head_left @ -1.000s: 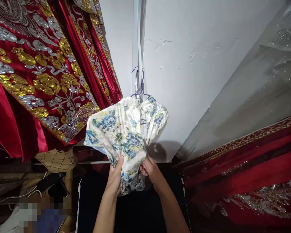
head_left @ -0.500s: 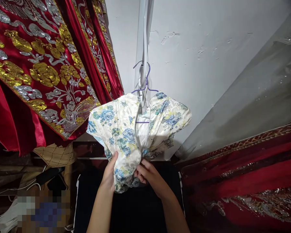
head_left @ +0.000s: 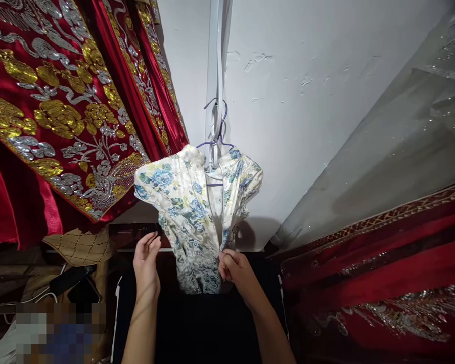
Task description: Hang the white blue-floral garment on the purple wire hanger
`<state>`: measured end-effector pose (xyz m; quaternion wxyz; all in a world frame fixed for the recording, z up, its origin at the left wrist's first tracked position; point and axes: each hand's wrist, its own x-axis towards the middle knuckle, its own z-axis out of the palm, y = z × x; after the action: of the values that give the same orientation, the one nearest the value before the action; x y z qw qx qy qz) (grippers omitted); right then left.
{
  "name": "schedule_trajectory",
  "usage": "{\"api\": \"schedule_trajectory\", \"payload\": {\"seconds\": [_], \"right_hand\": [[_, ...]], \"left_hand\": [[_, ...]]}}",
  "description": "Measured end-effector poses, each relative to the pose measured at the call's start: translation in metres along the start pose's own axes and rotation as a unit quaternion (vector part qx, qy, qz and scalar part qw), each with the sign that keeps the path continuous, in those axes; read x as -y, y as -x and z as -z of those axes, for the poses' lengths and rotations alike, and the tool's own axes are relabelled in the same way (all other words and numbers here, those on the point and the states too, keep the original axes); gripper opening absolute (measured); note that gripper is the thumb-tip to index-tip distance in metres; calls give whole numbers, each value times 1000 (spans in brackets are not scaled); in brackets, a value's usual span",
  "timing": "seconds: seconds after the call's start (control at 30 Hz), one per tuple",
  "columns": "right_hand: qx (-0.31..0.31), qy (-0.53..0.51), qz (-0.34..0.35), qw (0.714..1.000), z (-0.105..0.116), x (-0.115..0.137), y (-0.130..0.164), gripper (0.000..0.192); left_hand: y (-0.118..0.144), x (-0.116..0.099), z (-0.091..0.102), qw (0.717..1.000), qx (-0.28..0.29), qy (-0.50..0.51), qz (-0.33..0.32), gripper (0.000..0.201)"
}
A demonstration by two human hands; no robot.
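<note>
Red embroidered garments (head_left: 60,116) hang far left. L hand (head_left: 147,265) open, fingers apart, just beside floral dress (head_left: 193,212), not gripping. Dress hangs centre on purple hanger (head_left: 216,141) against white wall (head_left: 307,101). R hand (head_left: 237,270) pinched shut on dress's lower edge.

- The floral garment (head_left: 191,212) is cream-white with blue flowers and green-yellow leaves.
- The hanger (head_left: 220,126) is purple.
- The embroidered robes (head_left: 60,116) are deep red with gold and silver flowers and scrolls.
- The wall (head_left: 296,101) is plain white.
</note>
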<state>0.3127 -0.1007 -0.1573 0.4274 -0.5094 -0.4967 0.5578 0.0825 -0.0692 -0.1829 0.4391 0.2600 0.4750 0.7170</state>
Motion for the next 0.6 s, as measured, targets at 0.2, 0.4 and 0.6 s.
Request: {"api": "schedule_trajectory", "payload": {"seconds": [0.2,0.4,0.6], "right_hand": [[42,13,-26,999,-16,9,-1,31],[80,52,14,995,-20,12,6,30],[6,1,9,1000,-17,22,2,31]], "left_hand": [[41,6,-27,972,217,-89,-1,25],[64,20,-49,937,303,-173,-30,15],[64,29,-50,927,308,-200,-81,13]]}}
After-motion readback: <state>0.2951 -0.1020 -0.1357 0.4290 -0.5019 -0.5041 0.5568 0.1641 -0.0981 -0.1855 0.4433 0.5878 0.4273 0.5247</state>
